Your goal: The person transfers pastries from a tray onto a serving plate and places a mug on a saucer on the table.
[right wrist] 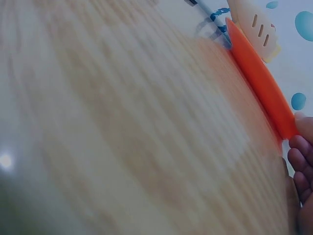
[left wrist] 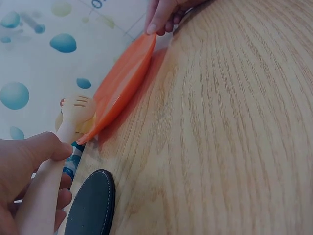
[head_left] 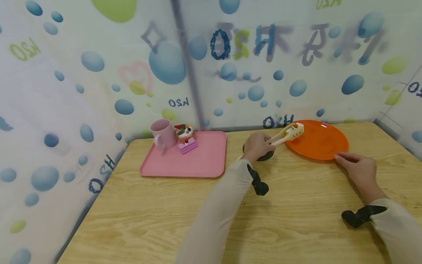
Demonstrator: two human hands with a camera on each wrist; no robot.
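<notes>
At left, a tray bears a mug, a tart and a cake. Next, the left hand grips tongs that pinch a food piece at the plate's left side. If that grip slackens or twists, the piece could slip and land on the rim. Thumb above, fingers curled beneath, the hand sits over a coaster, its forearm stretched forward. The plate lies further right; a tug there could shift it from under the piece. The right hand pinches its near right rim between thumb and fingers, forearm angled in from the lower right.
</notes>
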